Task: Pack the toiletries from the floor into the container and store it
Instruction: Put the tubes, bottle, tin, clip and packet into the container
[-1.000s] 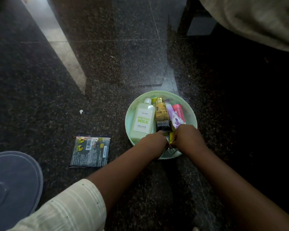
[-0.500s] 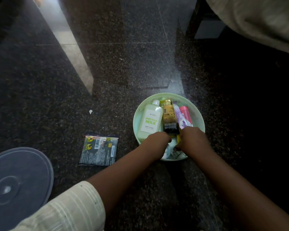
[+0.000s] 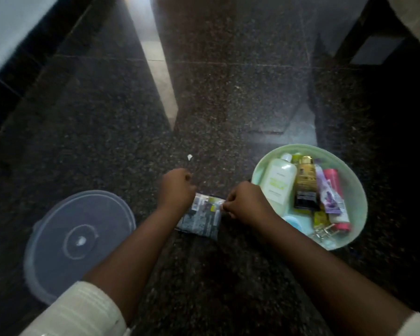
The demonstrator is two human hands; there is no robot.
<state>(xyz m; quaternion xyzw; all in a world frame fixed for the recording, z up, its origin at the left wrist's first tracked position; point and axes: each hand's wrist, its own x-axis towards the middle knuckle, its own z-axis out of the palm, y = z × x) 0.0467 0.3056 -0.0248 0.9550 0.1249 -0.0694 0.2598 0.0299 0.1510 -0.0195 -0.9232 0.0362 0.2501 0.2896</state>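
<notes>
A dark sachet (image 3: 200,219) with a barcode label lies flat on the black granite floor between my hands. My right hand (image 3: 247,202) pinches its upper right edge. My left hand (image 3: 177,190) is a closed fist just off the sachet's upper left corner, with nothing visible in it. To the right stands the pale green round container (image 3: 359,202). It holds a light green lotion bottle (image 3: 279,185), a gold and black bottle (image 3: 306,185), a purple tube (image 3: 330,197), a pink tube (image 3: 335,187) and small items at its near side.
The container's translucent round lid (image 3: 78,238) lies on the floor at the lower left. A small white scrap (image 3: 189,157) sits just beyond my left hand. A pale floor strip (image 3: 160,76) runs away ahead. Dark furniture legs (image 3: 349,40) stand at the upper right.
Both hands have left the container and moved left to the sachet. My right hand has taken hold of its edge. My view has swung left, so the container now sits to the right.
</notes>
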